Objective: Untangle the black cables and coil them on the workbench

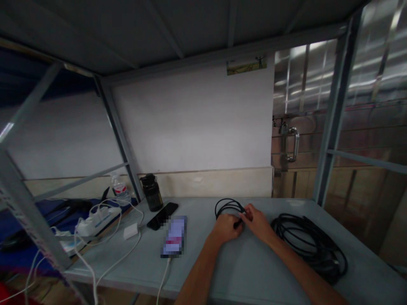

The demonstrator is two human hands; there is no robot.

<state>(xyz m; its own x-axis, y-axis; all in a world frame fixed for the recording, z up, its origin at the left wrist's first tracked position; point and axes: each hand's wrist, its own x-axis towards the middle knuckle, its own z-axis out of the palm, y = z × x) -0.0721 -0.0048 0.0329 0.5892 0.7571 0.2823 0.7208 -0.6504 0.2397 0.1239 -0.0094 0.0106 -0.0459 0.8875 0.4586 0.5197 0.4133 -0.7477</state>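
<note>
A thin black cable [227, 200] is looped in the middle of the grey tabletop [254, 271], its arcs rising just behind my hands. My left hand [226, 228] is closed around part of it, with a dark piece showing by the thumb. Close beside it on the right, my right hand [255, 219] pinches the same cable between thumb and fingers. The exact spot where the fingers meet the cable is small and partly hidden. Right of my right forearm lies a larger coil of black cable [310, 245].
On the left stand a black bottle [151, 192], a dark phone [163, 216], a lit phone [174, 237] on a white charging cord and a white adapter [130, 231]. A power strip [98, 222] lies beyond the left post. Metal posts [338, 106] frame the table.
</note>
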